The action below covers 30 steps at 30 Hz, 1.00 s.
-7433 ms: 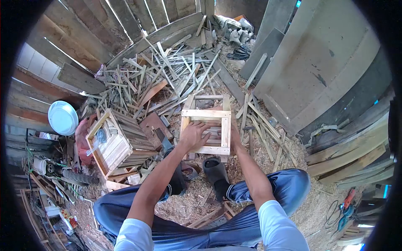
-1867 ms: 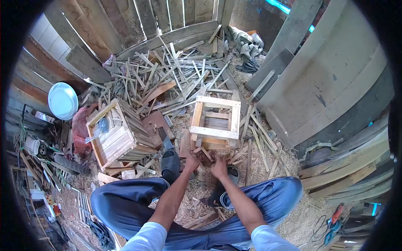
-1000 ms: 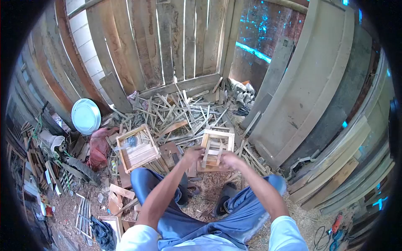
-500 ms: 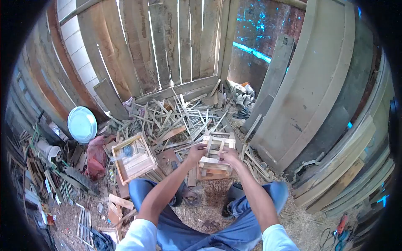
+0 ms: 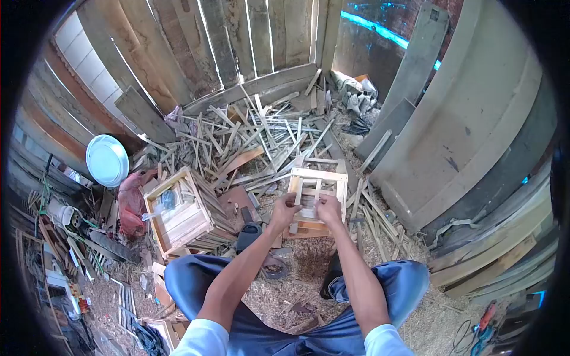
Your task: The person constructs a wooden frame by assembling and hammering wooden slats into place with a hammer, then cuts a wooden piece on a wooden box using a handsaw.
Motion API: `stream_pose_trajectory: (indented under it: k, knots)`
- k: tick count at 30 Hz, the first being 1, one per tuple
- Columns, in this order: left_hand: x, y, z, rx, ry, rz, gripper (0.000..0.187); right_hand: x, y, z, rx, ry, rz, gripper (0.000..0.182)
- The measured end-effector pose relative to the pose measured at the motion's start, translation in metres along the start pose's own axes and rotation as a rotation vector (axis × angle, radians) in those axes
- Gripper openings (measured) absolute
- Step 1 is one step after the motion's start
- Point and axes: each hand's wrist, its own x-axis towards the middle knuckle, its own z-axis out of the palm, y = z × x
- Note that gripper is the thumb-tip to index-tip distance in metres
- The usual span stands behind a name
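Observation:
In front of my knees stands a small open wooden frame (image 5: 335, 176), built of pale strips. Two narrow slats run lengthwise across it, a left slat (image 5: 298, 191) and a right slat (image 5: 318, 188). My left hand (image 5: 286, 210) is closed at the near end of the left slat, thumb and fingers pinching it. At the near end of the right slat, my right hand (image 5: 328, 209) is closed in a similar pinch. The fingers partly cover the near side of the frame, so its joints there are hidden.
A stack of wooden trays (image 5: 209, 221) stands to the left, with a clear plastic bag (image 5: 168, 200) in the top one. Loose wood strips (image 5: 261, 136) pile up behind. A white basin (image 5: 107, 160) leans at far left; a large panel (image 5: 457, 130) leans at right.
The head view has shifted, bringing the frame higher in the picture. Both hands now sit closer to the near end of the frame, still at the slats.

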Motion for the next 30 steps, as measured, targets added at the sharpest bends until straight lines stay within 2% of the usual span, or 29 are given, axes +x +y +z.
stream_pose_trajectory:
  k: [4,9,14,17,20,22,24,28,30]
  knots:
    - [0.004,-0.016,0.011,-0.062,0.037,0.017,0.045,-0.002,0.004,0.001,-0.036,-0.002,0.03,0.023]
    - [0.007,-0.013,0.007,0.2,0.05,0.073,0.046,-0.001,0.003,-0.003,-0.082,-0.022,0.023,0.028]
    - [0.005,-0.014,0.007,0.137,0.079,0.085,0.045,-0.002,0.008,0.001,-0.098,-0.034,-0.017,0.029]
    - [0.004,-0.012,0.007,0.144,0.078,0.086,0.045,-0.002,0.006,0.002,-0.025,0.041,-0.086,0.019]
    - [0.004,-0.007,0.008,0.169,0.093,0.088,0.045,-0.002,0.001,0.0,-0.047,-0.007,-0.047,0.02]
    - [0.004,-0.016,0.009,0.168,0.11,0.098,0.045,-0.001,0.001,0.004,-0.187,-0.02,-0.02,0.026]
    - [0.009,-0.026,0.007,0.211,0.115,0.18,0.045,-0.004,-0.003,0.004,-0.204,-0.03,-0.001,0.026]
    - [0.003,-0.023,0.007,0.242,0.103,0.123,0.046,-0.008,-0.015,-0.003,-0.22,-0.052,0.041,0.025]
    - [-0.003,-0.016,0.006,0.306,0.125,0.201,0.046,-0.006,-0.013,-0.001,-0.227,-0.047,0.033,0.024]
